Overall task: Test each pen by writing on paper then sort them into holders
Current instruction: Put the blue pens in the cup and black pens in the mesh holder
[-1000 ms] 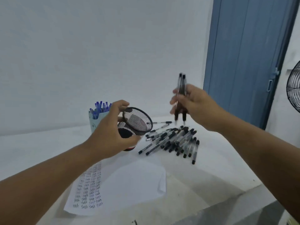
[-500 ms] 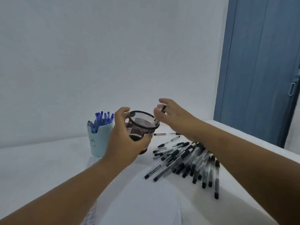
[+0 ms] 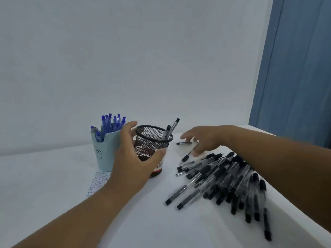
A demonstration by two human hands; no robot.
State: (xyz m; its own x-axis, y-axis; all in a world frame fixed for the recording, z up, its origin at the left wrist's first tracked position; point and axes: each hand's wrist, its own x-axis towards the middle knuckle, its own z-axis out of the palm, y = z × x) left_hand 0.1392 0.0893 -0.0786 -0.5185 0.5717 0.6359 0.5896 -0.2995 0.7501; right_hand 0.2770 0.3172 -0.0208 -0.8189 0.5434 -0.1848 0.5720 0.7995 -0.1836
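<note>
On table, centre: black mesh holder (image 3: pixel 152 140) upright, seated on a dark red-brown base (image 3: pixel 157 171); 2 black-capped pens (image 3: pixel 169 130) lean in it against the right rim.
L hand (image 3: pixel 132 158): I see it wrapped round the mesh holder, thumb on the near right side, fingers curled round the far left wall. Firm grip.
R hand (image 3: pixel 204 140): fingers spread & relaxed, palm down, low over table just right of holder. Holds nothing I can see. Fingertips near a loose pen (image 3: pixel 186 157); contact, can't tell.
Blue cup (image 3: pixel 104 153): pale blue, face drawn on it, just left of mesh holder, behind L hand. Full of blue pens (image 3: pixel 112 123).
Pen pile (image 3: pixel 227 178): many black-capped clear pens, heaped at right under R forearm, reaching twd table edge.
Stray pen (image 3: pixel 183 143): lies flat beyond R hand's fingers.
Paper (image 3: pixel 99 181): corner w/ rows of handwriting shows below blue cup, rest hidden by L arm.
Bkgd: white wall, blue door (image 3: pixel 295 68) at right.
</note>
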